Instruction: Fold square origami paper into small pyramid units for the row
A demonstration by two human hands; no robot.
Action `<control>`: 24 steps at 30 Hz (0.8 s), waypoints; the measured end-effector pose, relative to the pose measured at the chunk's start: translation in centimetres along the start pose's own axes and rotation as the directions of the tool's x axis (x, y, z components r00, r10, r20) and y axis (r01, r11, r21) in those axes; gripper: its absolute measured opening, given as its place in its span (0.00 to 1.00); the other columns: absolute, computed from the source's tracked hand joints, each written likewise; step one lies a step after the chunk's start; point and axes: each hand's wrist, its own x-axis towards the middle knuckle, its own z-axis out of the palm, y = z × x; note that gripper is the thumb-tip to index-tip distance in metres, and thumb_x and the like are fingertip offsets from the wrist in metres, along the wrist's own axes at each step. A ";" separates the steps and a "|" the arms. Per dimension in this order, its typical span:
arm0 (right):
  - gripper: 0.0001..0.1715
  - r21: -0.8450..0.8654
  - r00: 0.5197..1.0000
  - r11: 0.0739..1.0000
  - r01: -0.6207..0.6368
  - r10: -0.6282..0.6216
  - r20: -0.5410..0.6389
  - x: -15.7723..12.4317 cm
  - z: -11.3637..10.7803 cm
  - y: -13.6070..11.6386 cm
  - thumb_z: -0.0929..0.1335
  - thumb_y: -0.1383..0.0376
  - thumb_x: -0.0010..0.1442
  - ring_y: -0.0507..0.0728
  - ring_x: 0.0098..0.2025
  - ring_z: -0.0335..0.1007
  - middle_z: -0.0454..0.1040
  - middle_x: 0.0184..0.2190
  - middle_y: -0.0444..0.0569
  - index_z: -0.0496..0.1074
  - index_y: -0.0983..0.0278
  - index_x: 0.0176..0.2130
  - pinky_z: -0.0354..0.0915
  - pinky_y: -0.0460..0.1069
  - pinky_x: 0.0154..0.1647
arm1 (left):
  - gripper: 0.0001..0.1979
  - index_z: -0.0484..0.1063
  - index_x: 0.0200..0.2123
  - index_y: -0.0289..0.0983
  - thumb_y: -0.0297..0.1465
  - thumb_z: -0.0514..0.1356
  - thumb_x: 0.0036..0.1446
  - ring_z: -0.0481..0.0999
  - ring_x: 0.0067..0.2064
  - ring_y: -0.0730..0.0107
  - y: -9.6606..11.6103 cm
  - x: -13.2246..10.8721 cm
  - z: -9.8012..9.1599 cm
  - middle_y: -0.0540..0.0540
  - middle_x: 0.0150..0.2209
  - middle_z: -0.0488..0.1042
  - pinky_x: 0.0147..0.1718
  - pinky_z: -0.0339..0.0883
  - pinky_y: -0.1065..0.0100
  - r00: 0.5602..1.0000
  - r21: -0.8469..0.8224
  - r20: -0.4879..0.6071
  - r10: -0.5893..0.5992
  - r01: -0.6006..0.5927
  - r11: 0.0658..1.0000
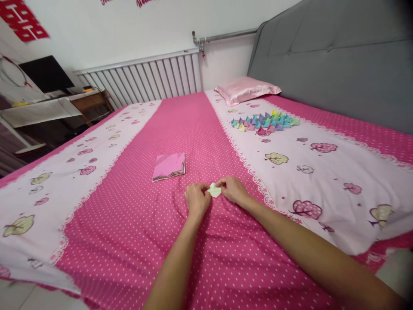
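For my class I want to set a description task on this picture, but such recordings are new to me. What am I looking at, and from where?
There is no machine here: a person works with two bare hands. The single picture comes from a camera worn on the head, looking forward and down, so the arms reach in from below. The left hand and right hand pinch a small pale paper piece between them, down at a pink dotted bed cover. Just beyond lies a stack of coloured paper sheets. Farther right sits a cluster of folded paper shapes, then a pink pillow.
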 end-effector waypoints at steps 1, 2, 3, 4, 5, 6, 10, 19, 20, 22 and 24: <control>0.17 0.010 1.000 1.000 -0.002 0.002 0.010 0.1 0.0 0.1 0.63 0.73 0.49 0.53 0.36 0.72 0.77 0.33 0.47 0.76 0.60 0.36 0.62 0.44 0.37 | 0.13 0.76 0.33 0.42 0.26 0.54 0.46 0.68 0.36 0.60 0.0 0.0 0.0 0.44 0.31 0.73 0.35 0.56 0.63 1.000 0.004 0.005 -0.001 0.001 1.000; 0.18 0.020 1.000 1.000 0.000 -0.001 0.021 0.1 0.0 0.2 0.63 0.74 0.49 0.53 0.36 0.72 0.77 0.33 0.47 0.76 0.61 0.36 0.62 0.44 0.37 | 0.14 0.76 0.33 0.42 0.26 0.54 0.46 0.68 0.37 0.60 0.0 0.0 0.0 0.44 0.31 0.73 0.35 0.56 0.63 1.000 0.010 0.005 0.004 -0.004 1.000; 0.18 0.030 1.000 1.000 0.009 -0.010 0.030 0.2 0.0 0.2 0.63 0.74 0.48 0.54 0.36 0.72 0.77 0.34 0.47 0.76 0.61 0.36 0.62 0.44 0.38 | 0.14 0.76 0.34 0.42 0.26 0.54 0.47 0.67 0.37 0.59 -0.1 0.0 0.0 0.43 0.31 0.72 0.35 0.57 0.63 1.000 0.017 0.000 0.015 -0.015 1.000; 0.19 0.038 0.999 0.999 0.026 -0.027 0.036 0.2 -0.1 0.3 0.62 0.75 0.48 0.54 0.37 0.72 0.77 0.34 0.48 0.76 0.62 0.37 0.62 0.44 0.38 | 0.14 0.76 0.34 0.42 0.26 0.53 0.47 0.67 0.38 0.59 -0.2 -0.1 0.0 0.43 0.32 0.72 0.36 0.57 0.63 0.999 0.022 -0.006 0.034 -0.034 0.999; 0.20 0.045 0.998 0.998 0.051 -0.052 0.039 0.1 -0.2 0.4 0.62 0.75 0.48 0.54 0.37 0.71 0.77 0.35 0.48 0.76 0.62 0.37 0.62 0.44 0.38 | 0.13 0.76 0.34 0.42 0.26 0.53 0.48 0.67 0.39 0.59 -0.3 -0.1 0.0 0.43 0.32 0.72 0.37 0.57 0.63 0.998 0.024 -0.013 0.058 -0.058 0.998; 0.20 0.049 0.996 0.995 0.082 -0.084 0.041 0.1 -0.4 0.4 0.62 0.75 0.47 0.54 0.37 0.71 0.77 0.35 0.48 0.76 0.62 0.37 0.62 0.45 0.37 | 0.14 0.76 0.34 0.41 0.26 0.53 0.49 0.67 0.39 0.60 -0.5 -0.2 0.0 0.43 0.32 0.71 0.38 0.57 0.63 0.996 0.024 -0.017 0.088 -0.087 0.996; 0.22 0.050 0.972 0.973 0.225 -0.227 0.054 -0.4 -1.3 0.6 0.63 0.75 0.46 0.54 0.37 0.69 0.75 0.37 0.49 0.74 0.63 0.41 0.61 0.45 0.37 | 0.16 0.75 0.38 0.40 0.24 0.51 0.51 0.67 0.38 0.63 -1.5 -0.4 0.1 0.43 0.33 0.70 0.38 0.59 0.65 0.975 0.001 -0.016 0.220 -0.220 0.975; 0.23 -0.137 0.931 0.921 0.364 -0.358 0.066 -0.6 -1.0 0.4 0.59 0.71 0.57 0.57 0.47 0.65 0.64 0.50 0.51 0.69 0.56 0.49 0.62 0.49 0.42 | 0.16 0.74 0.40 0.37 0.22 0.51 0.51 0.68 0.43 0.63 -2.5 -0.2 0.5 0.41 0.40 0.71 0.42 0.61 0.63 0.912 -0.056 -0.083 0.402 -0.407 0.912; 0.22 -0.152 0.934 0.921 0.358 -0.353 0.061 -0.5 -0.8 0.3 0.59 0.70 0.58 0.58 0.48 0.65 0.64 0.51 0.51 0.69 0.55 0.48 0.62 0.49 0.43 | 0.16 0.74 0.40 0.37 0.22 0.51 0.50 0.68 0.43 0.62 -2.5 -0.2 0.6 0.41 0.40 0.71 0.43 0.61 0.63 0.911 -0.067 -0.090 0.404 -0.410 0.910; 0.20 -0.156 0.938 0.925 0.346 -0.345 0.039 -0.3 -0.4 0.3 0.60 0.69 0.59 0.58 0.49 0.63 0.65 0.51 0.50 0.70 0.55 0.47 0.61 0.50 0.45 | 0.17 0.74 0.40 0.36 0.21 0.52 0.49 0.69 0.42 0.63 -2.4 -0.2 0.5 0.41 0.40 0.71 0.43 0.62 0.63 0.912 -0.105 -0.106 0.395 -0.406 0.908; 0.18 -0.127 0.941 0.933 0.337 -0.339 0.005 -0.2 -0.1 0.2 0.61 0.68 0.58 0.58 0.50 0.63 0.65 0.51 0.49 0.71 0.55 0.46 0.61 0.50 0.46 | 0.18 0.74 0.40 0.36 0.20 0.53 0.47 0.69 0.42 0.64 -2.3 -0.2 0.4 0.42 0.40 0.72 0.43 0.62 0.64 0.920 -0.165 -0.125 0.372 -0.389 0.906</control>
